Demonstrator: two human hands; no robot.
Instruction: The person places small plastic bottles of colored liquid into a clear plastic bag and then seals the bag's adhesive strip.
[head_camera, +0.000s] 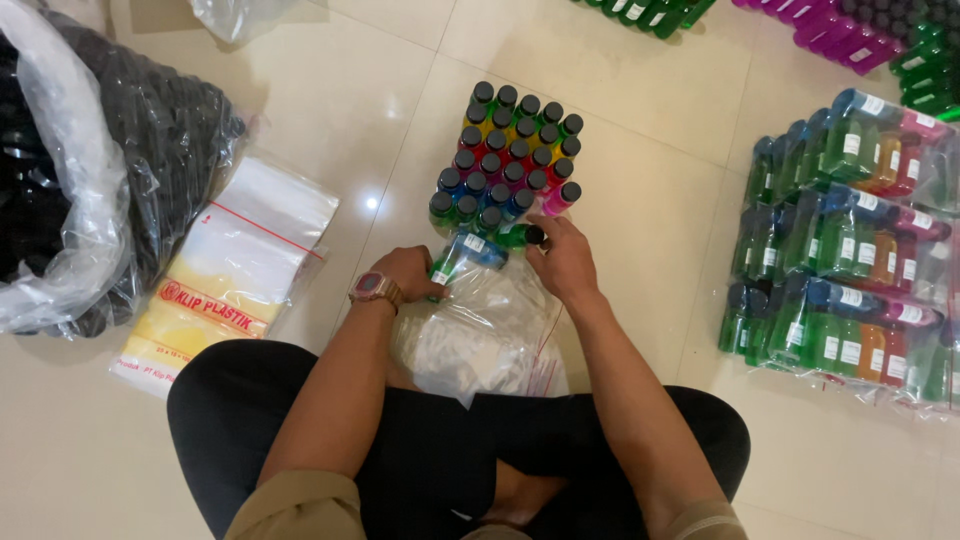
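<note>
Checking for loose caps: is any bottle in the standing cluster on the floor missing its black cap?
No, every bottle visible in the standing cluster carries a black cap.

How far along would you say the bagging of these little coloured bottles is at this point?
Done: filled bags of bottles lie stacked to the right. In hand: the left hand holds a clear zip bag open at a blue bottle, while the right hand grips a green bottle. Left: a block of upright capped bottles and a pack of unused bags.
</note>
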